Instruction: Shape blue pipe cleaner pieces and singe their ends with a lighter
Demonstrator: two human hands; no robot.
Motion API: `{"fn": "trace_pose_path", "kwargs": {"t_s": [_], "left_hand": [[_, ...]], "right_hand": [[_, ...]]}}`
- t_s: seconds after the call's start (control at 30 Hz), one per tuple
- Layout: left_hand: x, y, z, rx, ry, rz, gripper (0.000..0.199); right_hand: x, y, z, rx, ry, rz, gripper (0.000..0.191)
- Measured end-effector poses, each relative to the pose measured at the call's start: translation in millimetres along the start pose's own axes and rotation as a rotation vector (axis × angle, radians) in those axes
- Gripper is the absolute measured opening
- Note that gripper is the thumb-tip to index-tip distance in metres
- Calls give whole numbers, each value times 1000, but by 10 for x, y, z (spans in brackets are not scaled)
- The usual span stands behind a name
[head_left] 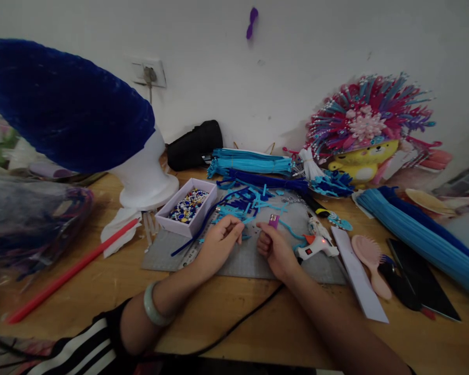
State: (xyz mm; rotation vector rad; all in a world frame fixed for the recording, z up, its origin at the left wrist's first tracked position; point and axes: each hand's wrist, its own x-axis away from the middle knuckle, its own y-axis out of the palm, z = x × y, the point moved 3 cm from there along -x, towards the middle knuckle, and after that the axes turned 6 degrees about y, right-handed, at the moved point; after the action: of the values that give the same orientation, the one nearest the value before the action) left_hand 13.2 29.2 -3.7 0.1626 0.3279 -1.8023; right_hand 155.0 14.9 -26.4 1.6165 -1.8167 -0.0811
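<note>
My left hand (222, 242) is closed over the cutting mat, thumb against the bent fingers; whatever is at its fingertips is too small to make out. Facing it, my right hand (275, 251) is curled into a loose fist. A purple lighter (274, 221) with a metal top sticks up from behind its thumb, apparently in the grip, its lower part hidden. A gap separates the two hands. Beyond them lie cut pieces of light and dark blue pipe cleaner (254, 200) on the grey mat (234, 268). Left of my left hand stands a box of beads (185, 229).
A white glue gun (318, 246) with a red light lies right of my right hand. Beyond it are a pink hairbrush (369, 255) and pipe cleaner bundles (418, 234). At left stand a white foam head (146, 179) with a blue fan-shaped piece and a red stick (74, 271).
</note>
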Motion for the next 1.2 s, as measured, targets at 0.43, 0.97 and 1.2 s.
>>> {"fn": "trace_pose_path", "kwargs": {"t_s": [0.43,0.97,1.2], "left_hand": [[-1,62,-43,-163,-35,-250,38],[-55,-145,-51,-152,73,191,10],[-44,-108,87,-495,300,-16,11]], "right_hand": [[31,32,59,115,-82,-70,38],[12,-63,-101,144,-127,8,39],[28,-60,-132,276,-177,19,35]]}}
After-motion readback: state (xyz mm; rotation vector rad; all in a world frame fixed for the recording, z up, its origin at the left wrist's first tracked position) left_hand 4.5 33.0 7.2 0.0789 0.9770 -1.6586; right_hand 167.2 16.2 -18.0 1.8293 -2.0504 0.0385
